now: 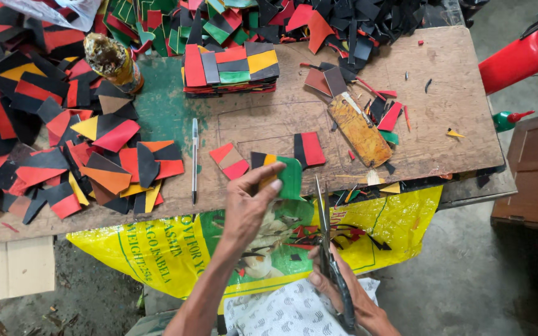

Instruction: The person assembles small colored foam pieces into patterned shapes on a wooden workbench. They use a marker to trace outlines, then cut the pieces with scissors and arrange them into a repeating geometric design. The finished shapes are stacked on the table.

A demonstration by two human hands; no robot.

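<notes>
My left hand (248, 202) reaches out over the front edge of the wooden worktable (443, 87) and pinches a small patchwork piece (287, 177) with a green end and a yellow and black part. My right hand (350, 292) sits low near my lap, closed around the handles of metal scissors (324, 227). The blades point up toward the green piece and stop just short of it. On the table right behind lie a black and red piece (309, 149) and a red and orange piece (230, 161).
A neat stack of coloured patchwork strips (231, 68) sits mid-table, with loose piles of pieces to the left (94, 155) and along the back. A pen (195, 158), a glue-stained board (359, 127), a smeared bottle (113, 62) and a yellow sack (175, 249) holding offcuts are nearby.
</notes>
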